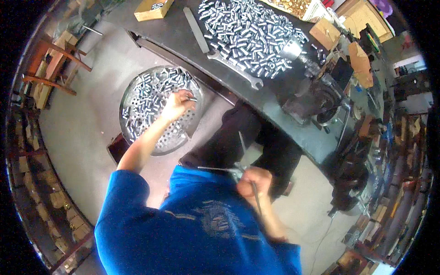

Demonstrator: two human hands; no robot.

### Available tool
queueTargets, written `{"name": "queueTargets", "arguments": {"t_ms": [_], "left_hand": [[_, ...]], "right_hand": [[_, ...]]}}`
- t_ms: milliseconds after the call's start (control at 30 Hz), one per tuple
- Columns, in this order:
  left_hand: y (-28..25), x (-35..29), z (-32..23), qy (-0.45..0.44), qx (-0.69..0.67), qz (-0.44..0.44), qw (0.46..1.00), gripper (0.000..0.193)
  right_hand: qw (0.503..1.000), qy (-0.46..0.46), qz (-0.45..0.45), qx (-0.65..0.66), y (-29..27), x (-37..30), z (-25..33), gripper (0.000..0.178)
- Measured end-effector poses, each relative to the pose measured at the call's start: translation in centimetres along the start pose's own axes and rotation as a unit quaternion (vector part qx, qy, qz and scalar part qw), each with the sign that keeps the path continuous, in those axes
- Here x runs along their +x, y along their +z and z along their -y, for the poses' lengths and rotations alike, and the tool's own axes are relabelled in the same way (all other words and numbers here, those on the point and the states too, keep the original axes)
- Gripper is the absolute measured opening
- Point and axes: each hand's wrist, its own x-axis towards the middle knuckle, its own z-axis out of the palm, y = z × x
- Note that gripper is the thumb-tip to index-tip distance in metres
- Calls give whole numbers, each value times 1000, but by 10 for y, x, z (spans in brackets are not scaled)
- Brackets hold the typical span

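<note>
Left hand (178, 103) reaches over the round perforated tray (137, 98) on the floor, fingers pinched on one small metal sleeve (192, 99); more sleeves lie loose in the tray. Right hand (255, 181) is closed around thin metal rods (220, 169), held near the chest. On the dark table (174, 32): a heap of sleeves (250, 34) and a wrench (236, 68).

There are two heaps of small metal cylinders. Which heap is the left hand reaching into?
The heap in the round perforated metal tray beside the bench; the left hand is over it. The larger heap lies on the dark benchtop.
</note>
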Motion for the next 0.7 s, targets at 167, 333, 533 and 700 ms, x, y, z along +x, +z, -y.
{"name": "queueTargets", "arguments": {"t_ms": [167,333,533,700], "left_hand": [[45,-84,-50,13,35,74,997,21],[74,-111,-81,133,41,134,981,21],[93,-119,-115,210,116,175,955,23],[97,-116,-126,320,234,198,896,25]], "right_hand": [[999,-17,40,-11,2,12,7,53],[997,-1,50,55,-2,10,7,54],[995,-13,73,68,-7,12,6,48],[995,2,84,58,-9,13,4,39]]}}
